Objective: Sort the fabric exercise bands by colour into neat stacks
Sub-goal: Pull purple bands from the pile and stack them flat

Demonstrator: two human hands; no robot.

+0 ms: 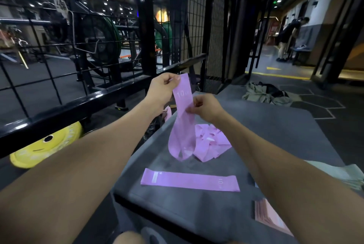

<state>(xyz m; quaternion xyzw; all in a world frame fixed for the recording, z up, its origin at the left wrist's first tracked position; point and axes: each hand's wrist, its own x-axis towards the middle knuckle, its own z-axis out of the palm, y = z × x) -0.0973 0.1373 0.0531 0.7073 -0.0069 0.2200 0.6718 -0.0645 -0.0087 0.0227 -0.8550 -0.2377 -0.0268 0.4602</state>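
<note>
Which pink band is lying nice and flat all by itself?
The flat band nearest the person, stretched out straight on the grey platform. The held band hangs from both hands, and the others sit in a crumpled pile behind it.

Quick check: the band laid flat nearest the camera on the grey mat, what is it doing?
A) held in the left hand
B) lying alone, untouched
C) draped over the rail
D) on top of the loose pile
B: the flat band lies by itself on the mat, apart from the pile; both hands pinch the raised band.
</note>
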